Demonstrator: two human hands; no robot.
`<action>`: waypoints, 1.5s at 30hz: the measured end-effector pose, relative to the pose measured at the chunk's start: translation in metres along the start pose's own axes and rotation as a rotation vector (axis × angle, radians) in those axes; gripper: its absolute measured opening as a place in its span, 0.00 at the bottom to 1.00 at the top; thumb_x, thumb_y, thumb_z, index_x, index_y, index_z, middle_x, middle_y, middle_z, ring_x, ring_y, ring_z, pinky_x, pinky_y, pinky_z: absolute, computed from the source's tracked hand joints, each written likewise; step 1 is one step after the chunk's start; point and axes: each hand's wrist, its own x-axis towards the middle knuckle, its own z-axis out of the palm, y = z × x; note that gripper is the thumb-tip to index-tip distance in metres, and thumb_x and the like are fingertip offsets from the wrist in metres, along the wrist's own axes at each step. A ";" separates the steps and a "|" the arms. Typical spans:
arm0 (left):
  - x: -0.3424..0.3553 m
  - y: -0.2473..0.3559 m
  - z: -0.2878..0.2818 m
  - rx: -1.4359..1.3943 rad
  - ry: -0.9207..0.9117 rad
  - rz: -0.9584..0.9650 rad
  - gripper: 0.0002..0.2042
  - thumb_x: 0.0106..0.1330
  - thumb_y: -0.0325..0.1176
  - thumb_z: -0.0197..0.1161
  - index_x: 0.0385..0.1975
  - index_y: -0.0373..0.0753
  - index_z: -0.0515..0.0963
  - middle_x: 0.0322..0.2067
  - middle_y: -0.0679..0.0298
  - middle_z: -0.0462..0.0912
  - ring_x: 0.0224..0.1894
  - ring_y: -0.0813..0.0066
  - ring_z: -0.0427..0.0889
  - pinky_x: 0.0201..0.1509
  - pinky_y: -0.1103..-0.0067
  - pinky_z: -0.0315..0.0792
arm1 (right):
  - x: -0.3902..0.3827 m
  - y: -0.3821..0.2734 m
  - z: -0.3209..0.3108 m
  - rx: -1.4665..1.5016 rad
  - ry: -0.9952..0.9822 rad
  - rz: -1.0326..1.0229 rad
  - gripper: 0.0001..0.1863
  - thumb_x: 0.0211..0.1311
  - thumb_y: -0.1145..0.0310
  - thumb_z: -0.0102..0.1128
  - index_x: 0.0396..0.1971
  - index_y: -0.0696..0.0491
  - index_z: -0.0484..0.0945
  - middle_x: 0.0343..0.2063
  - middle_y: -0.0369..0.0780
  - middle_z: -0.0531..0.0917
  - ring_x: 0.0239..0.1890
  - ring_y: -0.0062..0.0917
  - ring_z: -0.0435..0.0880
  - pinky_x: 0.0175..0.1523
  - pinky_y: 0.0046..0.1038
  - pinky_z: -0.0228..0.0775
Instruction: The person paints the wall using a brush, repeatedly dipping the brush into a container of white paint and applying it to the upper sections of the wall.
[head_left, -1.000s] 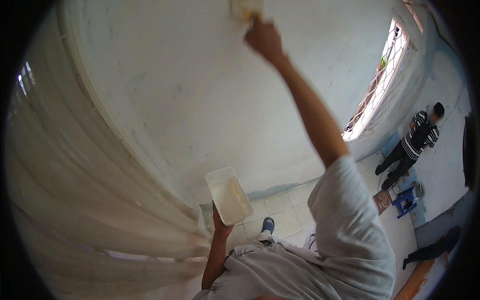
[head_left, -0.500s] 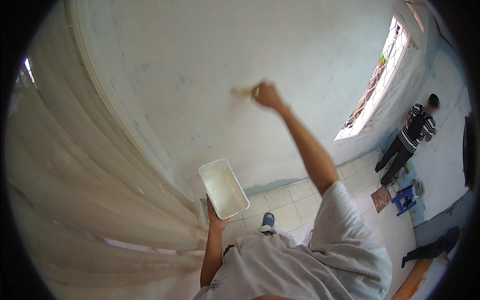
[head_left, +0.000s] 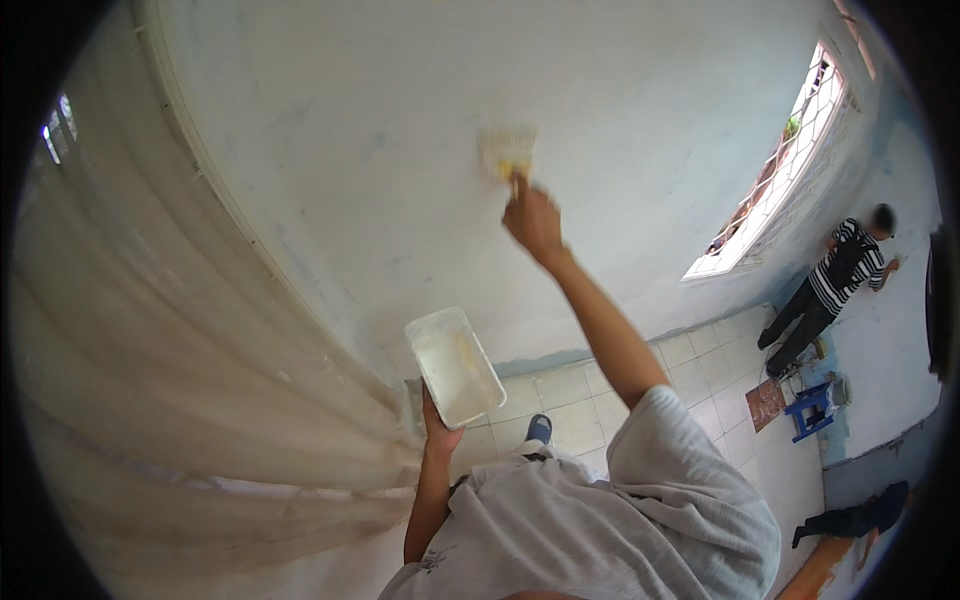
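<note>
My right hand is closed round the handle of a paintbrush, raised against the pale wall. The brush's wide, light bristles point up and are smeared by motion; whether they press on the wall I cannot tell. Lower and to the left, my left hand grips a white rectangular plastic tub by its near lower side. Whitish paint lies in the tub, and some coats its inner walls. Most of the left fingers are hidden behind the tub. Faint bluish patches show on the wall around the brush.
A beige curtain hangs close on my left. At right is a barred window. Beyond it a person in a striped top stands at another wall, near a blue stool. Another person is at lower right. Tiles cover the floor.
The paintbrush has swung from pointing left to pointing up, and my right hand has dropped slightly. The tub has barely shifted. The person in stripes now reaches an arm toward the wall.
</note>
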 end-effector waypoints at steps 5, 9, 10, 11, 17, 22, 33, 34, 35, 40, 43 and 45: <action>0.003 0.008 -0.006 0.062 -0.046 0.036 0.23 0.79 0.52 0.43 0.69 0.52 0.64 0.61 0.71 0.74 0.61 0.70 0.76 0.63 0.65 0.74 | -0.105 0.061 0.074 -0.005 -0.678 0.222 0.24 0.52 0.65 0.63 0.50 0.57 0.78 0.40 0.58 0.83 0.47 0.51 0.83 0.52 0.48 0.78; 0.015 0.006 0.004 0.009 -0.005 -0.022 0.24 0.78 0.53 0.43 0.69 0.53 0.63 0.60 0.70 0.74 0.61 0.69 0.76 0.61 0.64 0.75 | 0.000 0.062 0.024 -0.001 -0.384 0.038 0.20 0.63 0.56 0.57 0.40 0.59 0.84 0.39 0.57 0.84 0.43 0.55 0.83 0.59 0.49 0.71; 0.005 0.019 -0.011 0.007 0.023 0.020 0.24 0.78 0.53 0.43 0.69 0.53 0.63 0.60 0.70 0.74 0.61 0.69 0.76 0.61 0.64 0.75 | 0.045 -0.004 -0.031 0.015 -0.396 -0.011 0.20 0.64 0.56 0.57 0.40 0.60 0.84 0.38 0.57 0.84 0.43 0.54 0.83 0.58 0.47 0.72; 0.006 0.021 -0.019 -0.020 0.038 -0.016 0.24 0.78 0.54 0.43 0.69 0.53 0.64 0.61 0.70 0.74 0.61 0.69 0.76 0.61 0.63 0.75 | 0.090 -0.029 -0.079 -0.060 -0.315 -0.086 0.18 0.63 0.55 0.58 0.39 0.55 0.86 0.40 0.55 0.84 0.42 0.52 0.84 0.57 0.45 0.73; 0.008 0.017 0.006 0.002 -0.040 -0.074 0.24 0.78 0.54 0.42 0.68 0.53 0.64 0.61 0.70 0.74 0.62 0.69 0.76 0.62 0.62 0.76 | 0.223 -0.112 -0.290 0.062 0.307 -0.236 0.22 0.57 0.70 0.64 0.51 0.65 0.79 0.34 0.53 0.87 0.32 0.37 0.88 0.32 0.33 0.80; 0.000 0.014 -0.011 0.018 -0.064 -0.070 0.24 0.78 0.55 0.42 0.68 0.53 0.65 0.61 0.70 0.74 0.62 0.70 0.76 0.63 0.63 0.75 | 0.206 -0.103 -0.223 0.175 0.234 -0.045 0.14 0.62 0.72 0.59 0.45 0.63 0.82 0.33 0.53 0.86 0.35 0.34 0.88 0.37 0.29 0.82; 0.043 0.033 -0.044 0.010 -0.052 -0.056 0.24 0.78 0.53 0.45 0.67 0.51 0.66 0.60 0.71 0.76 0.61 0.69 0.76 0.64 0.65 0.72 | -0.083 0.042 0.082 -0.001 -0.668 0.179 0.23 0.51 0.67 0.62 0.49 0.59 0.79 0.41 0.58 0.83 0.46 0.52 0.83 0.53 0.46 0.77; 0.055 0.033 -0.033 0.014 -0.088 -0.057 0.24 0.78 0.53 0.45 0.67 0.51 0.66 0.60 0.71 0.76 0.61 0.69 0.76 0.64 0.65 0.72 | -0.066 0.049 0.079 0.018 -0.732 0.222 0.22 0.50 0.67 0.62 0.47 0.58 0.82 0.43 0.57 0.83 0.49 0.51 0.82 0.57 0.44 0.76; 0.062 0.026 -0.013 0.032 -0.086 -0.062 0.24 0.77 0.54 0.45 0.67 0.51 0.66 0.60 0.70 0.75 0.61 0.68 0.76 0.64 0.65 0.72 | -0.039 0.071 0.076 -0.032 -0.630 0.207 0.23 0.49 0.64 0.67 0.48 0.56 0.83 0.45 0.53 0.84 0.51 0.50 0.82 0.58 0.43 0.76; 0.079 0.036 -0.030 0.020 -0.030 -0.096 0.26 0.77 0.57 0.44 0.68 0.52 0.65 0.61 0.69 0.74 0.62 0.67 0.75 0.63 0.62 0.73 | 0.182 -0.035 -0.092 -0.230 -0.243 -0.274 0.10 0.56 0.66 0.64 0.35 0.51 0.89 0.37 0.50 0.87 0.39 0.46 0.86 0.49 0.41 0.79; 0.085 0.026 -0.004 0.048 -0.121 -0.109 0.27 0.77 0.58 0.43 0.69 0.53 0.64 0.61 0.68 0.74 0.62 0.67 0.75 0.63 0.61 0.73 | 0.285 -0.064 -0.195 -0.690 -0.097 -0.581 0.14 0.54 0.71 0.61 0.40 0.49 0.88 0.35 0.45 0.87 0.36 0.36 0.87 0.40 0.34 0.81; 0.086 0.021 0.007 0.052 -0.107 -0.124 0.27 0.77 0.58 0.43 0.69 0.53 0.64 0.61 0.68 0.74 0.62 0.68 0.75 0.63 0.61 0.74 | 0.336 -0.076 -0.237 -0.924 -0.021 -0.688 0.13 0.65 0.67 0.59 0.36 0.64 0.83 0.31 0.54 0.86 0.36 0.35 0.89 0.37 0.30 0.83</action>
